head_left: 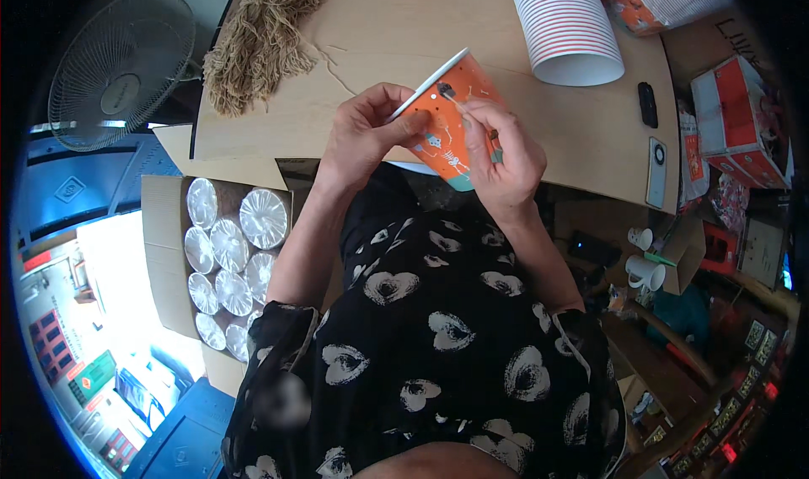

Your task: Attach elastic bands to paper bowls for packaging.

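An orange paper bucket (434, 138) with a white rim and a printed pattern is tilted on its side above the table's near edge. My left hand (358, 142) grips it by the rim, thumb on the outer wall and fingers toward the opening. Against the same wall, my right hand (506, 159) is closed in a pinch on a thin pale cord (456, 102). The cord runs to a dark spot just below the rim; whether it passes through the wall, I cannot tell. The bucket's inside is hidden.
A bundle of tan cords (265, 41) lies on the table (396, 37) at the far left. Nested white buckets (577, 45) lie far right, near a black object (647, 104) and a white remote (656, 171). Lower left, a carton (168, 251) holds several wrapped stacks; a fan (122, 70) stands beyond.
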Demonstrator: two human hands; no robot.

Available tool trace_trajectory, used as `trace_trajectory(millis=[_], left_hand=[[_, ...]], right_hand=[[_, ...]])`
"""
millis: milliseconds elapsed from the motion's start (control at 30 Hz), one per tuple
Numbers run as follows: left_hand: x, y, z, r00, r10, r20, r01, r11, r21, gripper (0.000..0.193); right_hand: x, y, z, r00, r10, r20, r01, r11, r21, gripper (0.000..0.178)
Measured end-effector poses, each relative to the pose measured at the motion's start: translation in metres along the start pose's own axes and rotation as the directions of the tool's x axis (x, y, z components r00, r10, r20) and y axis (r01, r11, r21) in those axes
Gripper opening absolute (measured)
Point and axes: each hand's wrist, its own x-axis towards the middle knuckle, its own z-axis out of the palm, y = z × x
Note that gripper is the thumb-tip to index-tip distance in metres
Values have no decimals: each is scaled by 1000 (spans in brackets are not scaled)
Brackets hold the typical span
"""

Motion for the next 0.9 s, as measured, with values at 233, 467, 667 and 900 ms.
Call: trace_trajectory(millis=[233,467,667,900], left_hand=[[-6,10,9,995,90,-51,-82,987,141,22],[-7,16,16,990,126,-68,-108,969,221,18],[-9,10,23,960,271,-67,-231,908,349,14],[-11,7,35,932,359,51,-300,683,666,16]], right_hand=[[6,-12,-6,997,-61,52,64,996,-67,15],[10,-11,-3,993,-116,17,117,989,-86,17],[7,-9,-3,994,-101,30,104,989,-107,17],[-15,4,2,984,164,63,-162,986,-39,16]])
